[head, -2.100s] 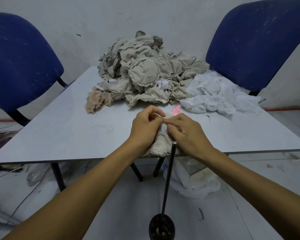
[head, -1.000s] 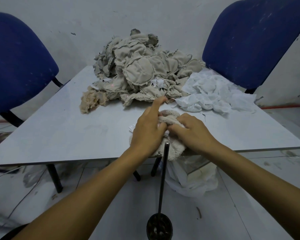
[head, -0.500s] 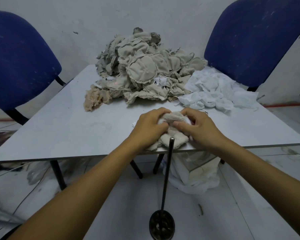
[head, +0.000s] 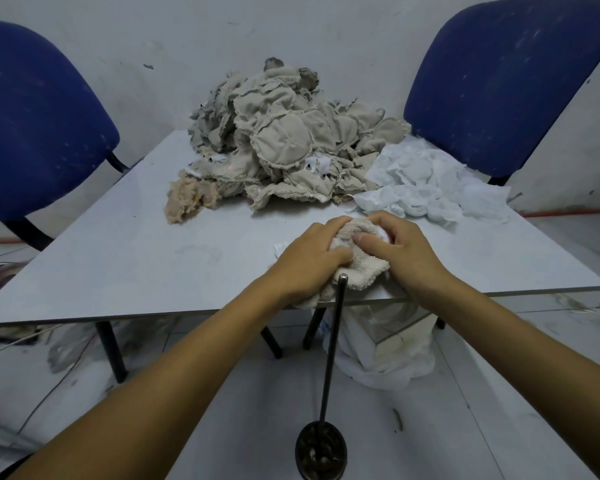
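A small cream fleecy fabric piece (head: pixel 362 268) lies at the near edge of the grey table (head: pixel 153 258). My left hand (head: pixel 312 258) grips its left side with curled fingers. My right hand (head: pixel 400 249) holds its right side, the thumb pressing on top of the fabric. A bit of white stuffing shows under my right fingers. A thin dark metal rod (head: pixel 331 344) stands upright from a round base (head: pixel 321 450) on the floor, its tip just below the fabric.
A large heap of beige fabric pieces (head: pixel 284 143) covers the far middle of the table, with a tuft of tan fluff (head: pixel 187 199) at its left and white stuffing (head: pixel 426 181) at its right. Blue chairs (head: pixel 32 123) (head: pixel 499 77) flank the table. A white bag (head: pixel 385 344) sits underneath.
My hands have gone from pinching the fabric at the table edge to cupping it from both sides. The left index finger, stretched out a second ago, is now curled round the piece.
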`<act>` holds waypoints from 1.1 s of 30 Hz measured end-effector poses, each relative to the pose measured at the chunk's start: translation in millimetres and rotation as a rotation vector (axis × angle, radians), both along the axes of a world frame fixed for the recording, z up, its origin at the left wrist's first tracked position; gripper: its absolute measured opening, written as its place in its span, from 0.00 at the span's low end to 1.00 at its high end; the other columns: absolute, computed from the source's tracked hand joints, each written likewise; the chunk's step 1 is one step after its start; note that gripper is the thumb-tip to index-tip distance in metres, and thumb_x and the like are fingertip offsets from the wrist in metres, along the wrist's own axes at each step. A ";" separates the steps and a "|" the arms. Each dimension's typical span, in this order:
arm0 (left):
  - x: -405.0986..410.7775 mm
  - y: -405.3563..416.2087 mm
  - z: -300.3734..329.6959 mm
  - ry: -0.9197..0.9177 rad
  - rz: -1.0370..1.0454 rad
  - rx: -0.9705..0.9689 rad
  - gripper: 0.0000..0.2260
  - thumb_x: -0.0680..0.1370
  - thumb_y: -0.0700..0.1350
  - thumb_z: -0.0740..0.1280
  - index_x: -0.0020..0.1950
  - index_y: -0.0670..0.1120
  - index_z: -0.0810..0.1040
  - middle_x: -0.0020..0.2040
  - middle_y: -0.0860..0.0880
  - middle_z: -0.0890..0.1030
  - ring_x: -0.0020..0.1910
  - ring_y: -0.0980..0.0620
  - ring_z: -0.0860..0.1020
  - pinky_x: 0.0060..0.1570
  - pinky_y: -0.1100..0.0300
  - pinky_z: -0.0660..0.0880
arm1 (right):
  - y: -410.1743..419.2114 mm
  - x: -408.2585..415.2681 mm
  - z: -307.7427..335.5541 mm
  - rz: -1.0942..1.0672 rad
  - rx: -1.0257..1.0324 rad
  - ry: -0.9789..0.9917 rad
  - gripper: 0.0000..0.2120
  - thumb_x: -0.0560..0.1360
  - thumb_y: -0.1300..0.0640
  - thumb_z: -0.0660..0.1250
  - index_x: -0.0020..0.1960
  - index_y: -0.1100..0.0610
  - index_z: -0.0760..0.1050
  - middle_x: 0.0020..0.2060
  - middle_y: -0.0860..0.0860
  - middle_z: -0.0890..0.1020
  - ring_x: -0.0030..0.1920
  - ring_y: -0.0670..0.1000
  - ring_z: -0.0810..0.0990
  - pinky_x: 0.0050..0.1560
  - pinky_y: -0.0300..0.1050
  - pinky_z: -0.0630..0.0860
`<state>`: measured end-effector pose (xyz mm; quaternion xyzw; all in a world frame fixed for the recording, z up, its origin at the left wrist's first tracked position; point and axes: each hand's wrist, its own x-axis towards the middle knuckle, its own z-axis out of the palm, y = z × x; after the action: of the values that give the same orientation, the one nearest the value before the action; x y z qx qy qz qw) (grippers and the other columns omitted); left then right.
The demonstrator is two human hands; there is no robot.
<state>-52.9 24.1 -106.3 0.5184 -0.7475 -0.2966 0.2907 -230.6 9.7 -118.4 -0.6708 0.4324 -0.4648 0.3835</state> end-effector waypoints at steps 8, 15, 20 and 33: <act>3.8 5.3 -7.2 0.174 0.203 -0.167 0.16 0.75 0.42 0.69 0.60 0.55 0.82 0.49 0.56 0.83 0.46 0.61 0.79 0.47 0.69 0.73 | 8.4 1.2 4.0 0.053 -0.052 0.093 0.02 0.76 0.61 0.71 0.46 0.56 0.78 0.37 0.48 0.81 0.37 0.45 0.77 0.38 0.40 0.73; 1.4 3.7 7.1 0.329 0.064 0.018 0.26 0.70 0.31 0.67 0.61 0.55 0.80 0.46 0.44 0.82 0.35 0.52 0.77 0.38 0.57 0.77 | 17.2 3.6 7.9 0.021 -0.075 0.026 0.05 0.75 0.63 0.71 0.44 0.54 0.78 0.34 0.42 0.80 0.34 0.42 0.77 0.36 0.33 0.71; -7.9 5.7 8.5 0.330 0.200 -0.089 0.21 0.67 0.33 0.66 0.52 0.55 0.84 0.46 0.51 0.83 0.44 0.56 0.80 0.41 0.66 0.74 | 26.6 26.7 3.7 -0.026 -0.123 -0.060 0.04 0.76 0.64 0.70 0.47 0.56 0.79 0.33 0.41 0.80 0.34 0.39 0.76 0.35 0.32 0.70; 7.2 12.2 10.8 0.534 -0.003 0.239 0.23 0.72 0.28 0.61 0.58 0.49 0.81 0.45 0.48 0.84 0.41 0.53 0.81 0.40 0.62 0.78 | 21.5 26.9 2.9 -0.058 0.020 -0.189 0.06 0.77 0.63 0.67 0.45 0.53 0.78 0.37 0.53 0.83 0.36 0.49 0.79 0.36 0.43 0.76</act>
<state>-45.7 36.3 -95.5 0.4516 -0.6051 -0.5087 0.4136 -203.7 31.2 -115.5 -0.6074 0.4181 -0.5323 0.4158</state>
